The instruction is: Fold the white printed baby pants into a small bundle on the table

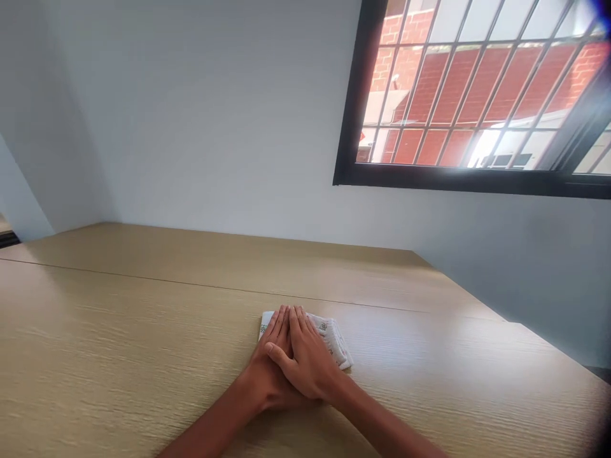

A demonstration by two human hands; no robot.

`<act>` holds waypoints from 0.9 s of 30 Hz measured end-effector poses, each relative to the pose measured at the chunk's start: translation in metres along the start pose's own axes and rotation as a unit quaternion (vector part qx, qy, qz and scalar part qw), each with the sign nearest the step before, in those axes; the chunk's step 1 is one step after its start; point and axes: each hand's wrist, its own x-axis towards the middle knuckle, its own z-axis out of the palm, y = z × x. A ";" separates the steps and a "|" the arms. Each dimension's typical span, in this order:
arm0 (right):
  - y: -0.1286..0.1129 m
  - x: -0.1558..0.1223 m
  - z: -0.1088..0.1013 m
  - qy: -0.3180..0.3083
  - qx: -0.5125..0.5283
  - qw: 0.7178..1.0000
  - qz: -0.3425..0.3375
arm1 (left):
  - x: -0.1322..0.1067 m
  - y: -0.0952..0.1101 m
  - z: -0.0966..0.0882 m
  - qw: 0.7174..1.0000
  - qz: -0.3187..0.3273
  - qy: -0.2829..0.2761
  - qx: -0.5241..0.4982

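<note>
Left hand and right hand lie open, flat, fingers together, right overlapping left, pressing evenly on a folded white cloth beside the desk seam.

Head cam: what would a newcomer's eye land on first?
The bright black-framed window at upper right comes first, with a red brick wall beyond its bars. Lower centre, on the pale wood-grain table, the right hand lies over the left hand, both flat on a folded white cloth.
</note>
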 end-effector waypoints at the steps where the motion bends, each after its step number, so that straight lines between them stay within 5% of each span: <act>1: 0.000 0.001 0.000 0.000 0.003 1.000 -0.007 | 0.000 0.000 0.002 1.000 -0.005 0.002 0.002; 9: 0.010 0.008 0.007 -0.008 -0.018 0.999 -0.036 | 0.005 -0.006 0.017 0.999 -0.021 -0.026 0.003; 27: 0.021 0.000 0.003 -0.007 -0.064 0.998 -0.024 | -0.006 0.011 -0.009 0.995 -0.093 -0.035 -0.028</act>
